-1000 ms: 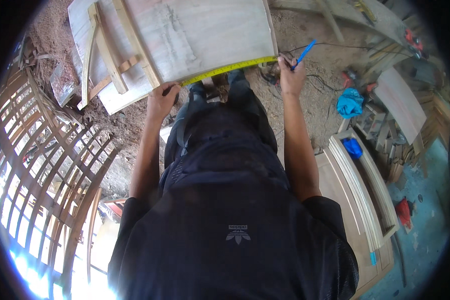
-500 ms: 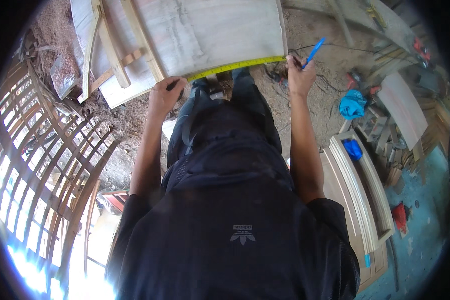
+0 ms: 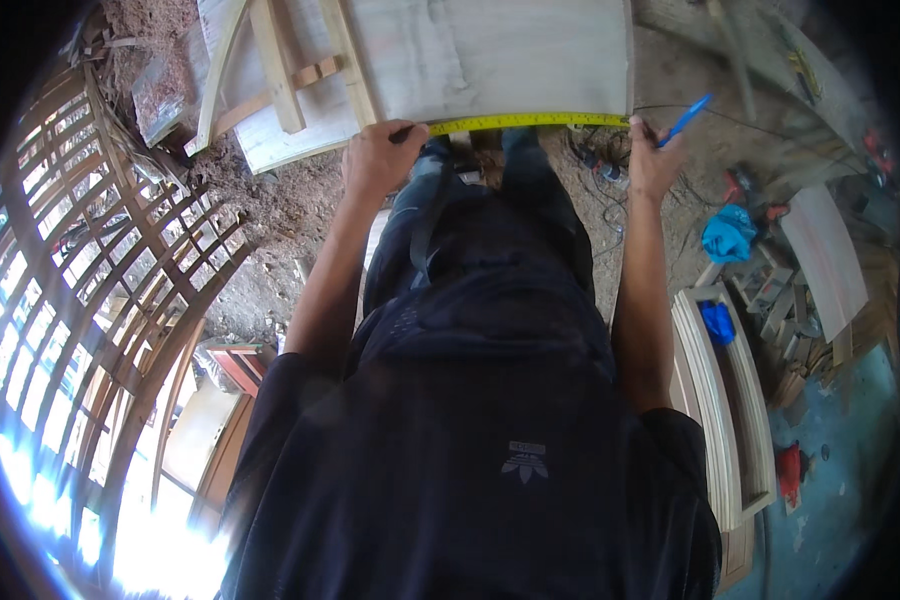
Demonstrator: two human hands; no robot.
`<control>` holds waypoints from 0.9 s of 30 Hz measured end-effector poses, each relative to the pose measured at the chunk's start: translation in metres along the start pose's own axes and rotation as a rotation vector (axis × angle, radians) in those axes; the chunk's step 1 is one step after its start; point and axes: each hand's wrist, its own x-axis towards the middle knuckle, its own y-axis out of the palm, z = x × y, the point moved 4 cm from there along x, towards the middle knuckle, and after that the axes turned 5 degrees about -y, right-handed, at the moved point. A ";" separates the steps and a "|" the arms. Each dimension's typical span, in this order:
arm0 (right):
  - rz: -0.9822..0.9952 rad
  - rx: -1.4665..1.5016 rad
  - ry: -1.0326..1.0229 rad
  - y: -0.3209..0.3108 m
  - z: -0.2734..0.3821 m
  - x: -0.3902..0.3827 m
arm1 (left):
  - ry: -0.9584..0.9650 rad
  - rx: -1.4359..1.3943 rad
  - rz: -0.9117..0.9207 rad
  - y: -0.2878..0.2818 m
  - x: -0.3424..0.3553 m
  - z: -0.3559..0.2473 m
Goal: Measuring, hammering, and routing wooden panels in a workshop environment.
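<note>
A large pale wooden panel point(image 3: 530, 60) lies in front of me. Along its near edge a yellow tape measure point(image 3: 530, 122) is stretched between my hands. My left hand point(image 3: 378, 165) is closed around the tape's left end, beside a wooden strip on the panel; the palm and whatever sits inside it are mostly hidden. At the panel's right corner, my right hand point(image 3: 655, 165) pinches the other end of the tape. A blue pen point(image 3: 686, 120) also sticks out from between the fingers of that hand.
Wooden strips point(image 3: 350, 60) rest on the panel's left part. A slatted wooden lattice point(image 3: 90, 260) stands at left. To the right are a turquoise cloth bag point(image 3: 729, 234), a pale wooden frame point(image 3: 705, 400), scrap wood point(image 3: 785, 320) and cables point(image 3: 610, 185) on the dirt floor.
The whole view has shifted, so the panel, hands and tape appear farther right. The tape stays stretched along the edge, and both hands keep their hold.
</note>
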 end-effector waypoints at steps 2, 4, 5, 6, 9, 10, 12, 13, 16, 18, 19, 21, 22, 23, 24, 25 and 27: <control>-0.010 0.052 0.003 0.004 -0.004 0.000 | -0.016 0.042 -0.030 -0.002 0.002 -0.004; -0.022 0.105 0.008 0.005 -0.012 0.000 | 0.001 0.134 -0.043 -0.005 0.004 -0.010; -0.019 0.062 -0.011 0.005 -0.011 0.000 | -0.001 0.132 -0.046 -0.007 0.005 -0.012; -0.016 0.019 -0.030 0.005 -0.011 0.000 | -0.008 0.178 -0.036 -0.008 0.005 -0.016; 0.015 0.093 0.015 0.008 -0.014 0.002 | -0.009 0.224 -0.022 -0.007 0.009 -0.016; 0.014 0.095 0.015 0.008 -0.015 0.002 | -0.004 0.225 -0.017 -0.006 0.010 -0.015; 0.001 0.092 -0.015 0.008 -0.014 0.002 | -0.006 0.219 -0.012 -0.006 0.010 -0.015; 0.000 0.093 -0.014 0.008 -0.014 0.001 | -0.009 0.211 -0.006 -0.006 0.010 -0.014; 0.005 0.059 0.008 0.008 -0.012 0.001 | -0.015 0.237 -0.012 -0.005 0.012 -0.013; 0.012 0.085 0.025 0.009 -0.014 0.002 | -0.009 0.243 -0.014 -0.005 0.014 -0.014; 0.011 0.085 0.027 0.008 -0.016 0.001 | -0.004 0.249 -0.016 -0.004 0.014 -0.015; 0.008 -0.027 -0.019 0.004 -0.007 0.001 | -0.011 0.250 -0.009 -0.006 0.014 -0.016; 0.010 -0.024 -0.020 0.003 -0.003 0.001 | -0.017 0.251 0.001 -0.007 0.013 -0.016; 0.046 0.014 0.035 0.003 -0.006 0.001 | -0.016 0.251 0.000 -0.005 0.015 -0.013; 0.082 0.052 0.089 0.004 -0.008 0.000 | 0.002 0.278 -0.023 -0.004 0.017 -0.012; 0.082 0.053 0.089 0.004 -0.008 0.001 | 0.020 0.304 -0.046 -0.003 0.018 -0.010; 0.097 0.073 0.109 0.008 -0.015 0.003 | 0.025 0.308 -0.041 -0.002 0.019 -0.011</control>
